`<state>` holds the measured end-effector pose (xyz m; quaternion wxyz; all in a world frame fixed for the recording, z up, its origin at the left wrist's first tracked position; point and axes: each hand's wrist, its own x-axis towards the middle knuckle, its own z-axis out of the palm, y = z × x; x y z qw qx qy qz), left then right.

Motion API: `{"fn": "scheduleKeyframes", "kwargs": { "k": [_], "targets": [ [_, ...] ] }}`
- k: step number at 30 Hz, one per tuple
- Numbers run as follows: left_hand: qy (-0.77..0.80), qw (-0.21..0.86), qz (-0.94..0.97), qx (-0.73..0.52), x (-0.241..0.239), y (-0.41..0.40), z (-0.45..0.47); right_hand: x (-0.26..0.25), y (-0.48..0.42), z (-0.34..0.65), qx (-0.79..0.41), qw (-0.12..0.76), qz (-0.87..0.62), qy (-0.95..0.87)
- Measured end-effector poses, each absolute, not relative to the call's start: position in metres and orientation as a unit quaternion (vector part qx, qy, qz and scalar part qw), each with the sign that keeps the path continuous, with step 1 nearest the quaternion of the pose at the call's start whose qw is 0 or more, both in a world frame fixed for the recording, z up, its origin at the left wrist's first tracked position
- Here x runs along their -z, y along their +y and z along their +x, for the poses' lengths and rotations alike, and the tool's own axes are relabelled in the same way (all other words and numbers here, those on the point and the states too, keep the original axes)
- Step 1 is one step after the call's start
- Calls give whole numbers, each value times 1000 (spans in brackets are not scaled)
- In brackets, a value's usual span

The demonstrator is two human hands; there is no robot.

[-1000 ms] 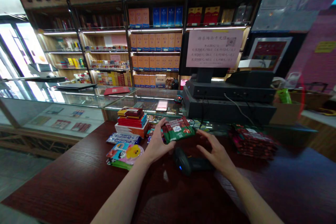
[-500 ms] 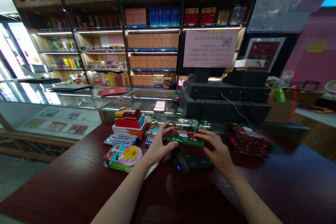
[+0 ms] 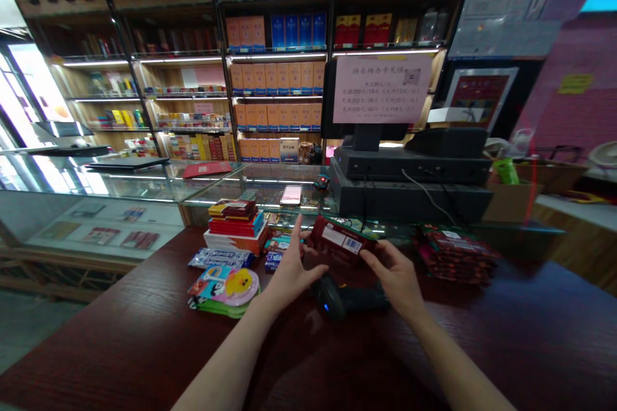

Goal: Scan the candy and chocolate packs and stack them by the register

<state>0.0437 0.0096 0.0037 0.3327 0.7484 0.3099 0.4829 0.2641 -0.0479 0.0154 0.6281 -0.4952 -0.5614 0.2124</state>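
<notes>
A dark red packet (image 3: pixel 340 239) with green on its far edge is tilted up above the table, its white label and barcode towards me. My right hand (image 3: pixel 398 279) pinches its lower right corner between thumb and fingers. At the packet's left end, my left hand (image 3: pixel 292 266) is open, thumb and index finger spread wide; whether its other fingertips touch the packet I cannot tell. Just below lies a black barcode scanner (image 3: pixel 344 298) with a blue light. To the right, several similar red and green packets (image 3: pixel 456 253) are stacked.
Left on the dark wooden table (image 3: pixel 120 334) are a stack of boxes (image 3: pixel 236 225), blue-white wrapped bars (image 3: pixel 222 258) and colourful duck-print packs (image 3: pixel 226 286). Behind stand a glass counter (image 3: pixel 250 173) and a black cash register (image 3: pixel 409 186) with a paper sign (image 3: pixel 380 90).
The packet has been turned from its green and red front to the side with the barcode. My left hand's fingers have spread apart from it, and the view has shifted slightly.
</notes>
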Motion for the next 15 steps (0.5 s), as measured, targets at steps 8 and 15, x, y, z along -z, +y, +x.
{"fn": "scheduleKeyframes", "kwargs": {
  "k": [8, 15],
  "targets": [
    [374, 67, 844, -379, -14, 8, 33, -14, -46, 265, -281, 624, -497, -534],
    [362, -106, 851, -365, -25, 5, 25, -23, -51, 259, -276, 604, -505, -551]
  ]
}}
